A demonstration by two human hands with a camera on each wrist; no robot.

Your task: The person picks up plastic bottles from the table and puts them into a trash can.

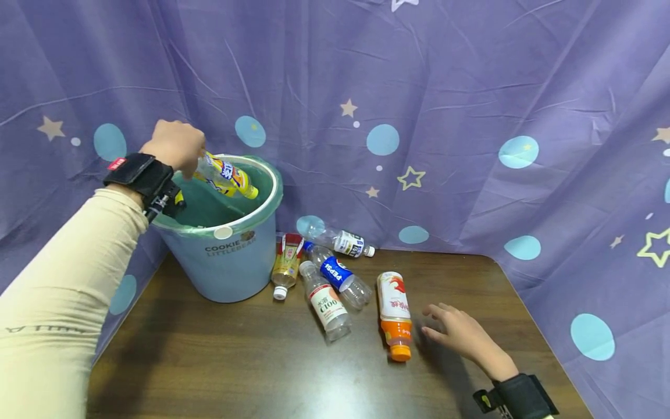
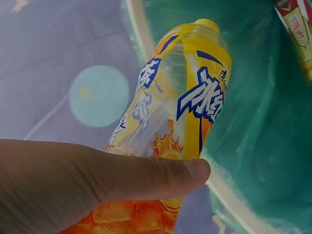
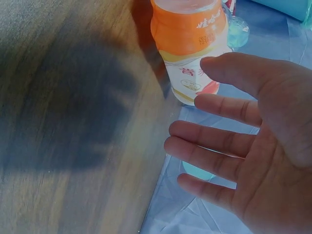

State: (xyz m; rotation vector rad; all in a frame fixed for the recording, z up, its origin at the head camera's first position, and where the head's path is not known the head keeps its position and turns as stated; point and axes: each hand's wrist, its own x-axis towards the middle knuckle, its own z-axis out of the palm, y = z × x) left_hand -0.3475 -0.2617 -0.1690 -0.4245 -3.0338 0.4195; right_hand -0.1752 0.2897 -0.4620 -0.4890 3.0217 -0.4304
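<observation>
My left hand (image 1: 177, 146) grips a clear plastic bottle with a yellow label (image 1: 226, 176) over the mouth of a blue bucket (image 1: 232, 256) lined with a green bag. The bottle's yellow cap points right and down; in the left wrist view my thumb (image 2: 151, 178) lies across its lower part. Beside an orange and white bottle (image 1: 395, 314) on the table, my right hand (image 1: 463, 333) hovers with fingers loosely extended and nothing held. The right wrist view shows that bottle (image 3: 190, 39) just beyond the thumb and fingertips.
Left of the orange bottle lie a clear C100 bottle (image 1: 327, 304), a Pepsi bottle (image 1: 337, 273), a bottle with a white and blue label (image 1: 350, 243) and a flattened amber bottle (image 1: 287, 265). A purple curtain (image 1: 445, 87) hangs behind the wooden table (image 1: 235, 361).
</observation>
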